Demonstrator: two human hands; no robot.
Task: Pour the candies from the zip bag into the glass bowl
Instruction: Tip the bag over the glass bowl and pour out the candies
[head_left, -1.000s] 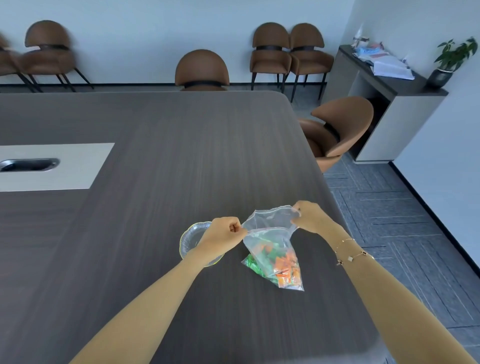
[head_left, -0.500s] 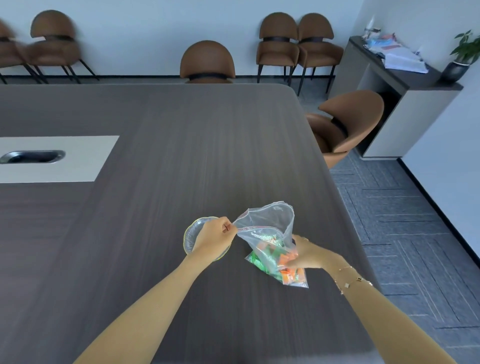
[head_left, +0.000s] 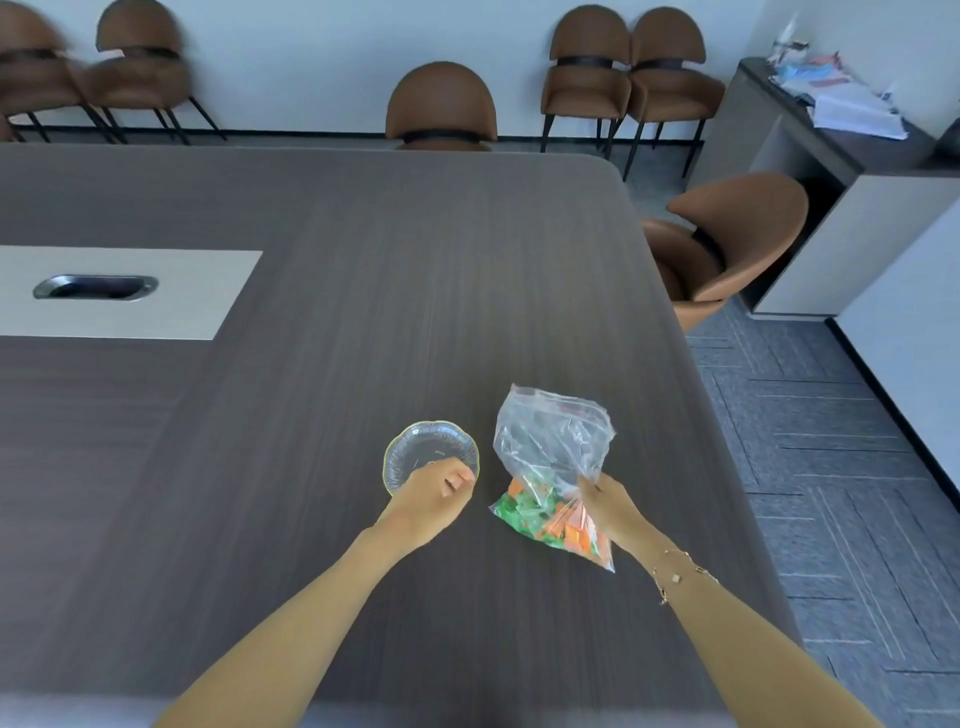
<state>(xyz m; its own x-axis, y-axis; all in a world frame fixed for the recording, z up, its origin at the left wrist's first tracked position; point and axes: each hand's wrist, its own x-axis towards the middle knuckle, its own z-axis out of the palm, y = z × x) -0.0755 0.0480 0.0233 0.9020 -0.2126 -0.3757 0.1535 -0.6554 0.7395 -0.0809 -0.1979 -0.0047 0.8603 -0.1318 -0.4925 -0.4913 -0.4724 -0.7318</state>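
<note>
A clear zip bag (head_left: 550, 441) stands on the dark table with its mouth up and open. Orange and green candies (head_left: 550, 522) fill its lower part. My right hand (head_left: 610, 506) grips the bag at its right side, just above the candies. A small glass bowl (head_left: 423, 447) with a yellowish scalloped rim sits left of the bag and looks empty. My left hand (head_left: 434, 496) rests at the bowl's near edge with fingers curled, holding nothing that I can see and covering part of the rim.
The dark wood table (head_left: 363, 260) has a light inset panel with a metal cable slot (head_left: 96, 287) at the left. The table's right edge runs close to the bag. A brown chair (head_left: 727, 234) stands beside that edge; more chairs line the wall.
My left hand let go of the bag's mouth and dropped to the bowl's near rim. My right hand moved from the bag's top down to its side.
</note>
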